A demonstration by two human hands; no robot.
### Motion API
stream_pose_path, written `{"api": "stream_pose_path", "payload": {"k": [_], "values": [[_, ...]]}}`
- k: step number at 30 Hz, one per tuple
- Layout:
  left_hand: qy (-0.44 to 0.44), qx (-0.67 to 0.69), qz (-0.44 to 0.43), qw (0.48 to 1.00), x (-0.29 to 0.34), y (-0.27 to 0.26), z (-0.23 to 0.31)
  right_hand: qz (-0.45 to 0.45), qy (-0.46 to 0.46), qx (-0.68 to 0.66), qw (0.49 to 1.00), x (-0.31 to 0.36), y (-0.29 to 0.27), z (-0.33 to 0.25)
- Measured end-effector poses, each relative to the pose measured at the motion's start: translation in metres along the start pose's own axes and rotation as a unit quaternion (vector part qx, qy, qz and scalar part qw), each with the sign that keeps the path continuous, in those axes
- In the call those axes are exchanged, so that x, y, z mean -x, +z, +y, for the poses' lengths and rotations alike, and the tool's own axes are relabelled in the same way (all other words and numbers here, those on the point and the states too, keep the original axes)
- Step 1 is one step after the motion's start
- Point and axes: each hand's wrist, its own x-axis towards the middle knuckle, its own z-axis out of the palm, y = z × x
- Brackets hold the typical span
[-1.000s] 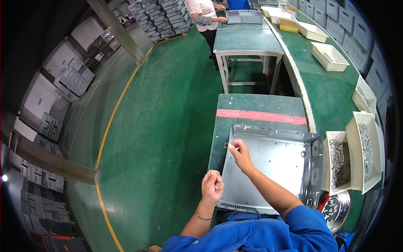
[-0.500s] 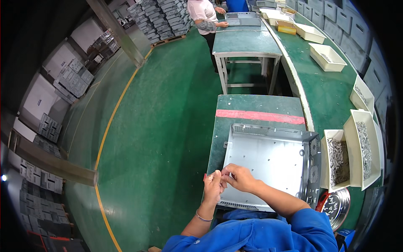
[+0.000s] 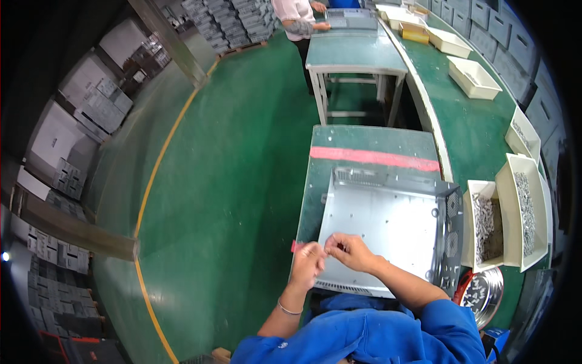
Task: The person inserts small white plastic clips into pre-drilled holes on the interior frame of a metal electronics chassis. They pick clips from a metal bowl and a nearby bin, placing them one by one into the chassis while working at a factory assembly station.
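A shallow grey sheet-metal case (image 3: 382,224) with raised, perforated walls lies on the green worktable in front of me. My left hand (image 3: 308,264) is curled closed at the case's near left corner, a metal band on its wrist. Right beside it, over the case floor, my right hand (image 3: 351,252) pinches with thumb and forefinger. The fingertips of both hands almost meet. Anything between them is too small or hidden to make out.
To the right, cream bins (image 3: 485,227) of small parts line a long green bench (image 3: 424,73). Near them sits a round metal dish (image 3: 485,294) of white pieces, beside a red object (image 3: 463,287). Ahead, a person (image 3: 297,24) stands at another table (image 3: 357,51). A beam (image 3: 79,233) crosses at left.
My hands have drawn slightly apart from their overlapping hold, and the left thumb no longer sticks up. The whole view has shifted a little; the case stays on the table.
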Motion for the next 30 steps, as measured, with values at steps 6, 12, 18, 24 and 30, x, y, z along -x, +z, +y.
{"api": "stream_pose_path", "payload": {"k": [6,12,18,24,30], "values": [[-0.034,0.429,0.168,0.887,-0.032,-0.049,-0.008,0.106,0.142,-0.167,0.970,-0.010,-0.007,0.017],[-0.037,0.568,0.136,0.811,-0.016,-0.072,-0.020,0.116,0.222,-0.232,0.940,-0.008,0.015,0.030],[-0.043,0.525,0.084,0.846,-0.016,-0.075,-0.026,0.087,0.232,-0.191,0.950,-0.005,0.032,0.037],[-0.031,0.471,0.080,0.878,-0.017,-0.069,-0.025,0.092,0.231,-0.133,0.959,0.000,0.040,0.038],[-0.032,0.432,0.078,0.898,-0.014,-0.064,-0.025,0.107,0.239,-0.163,0.951,0.002,0.043,0.036]]}}
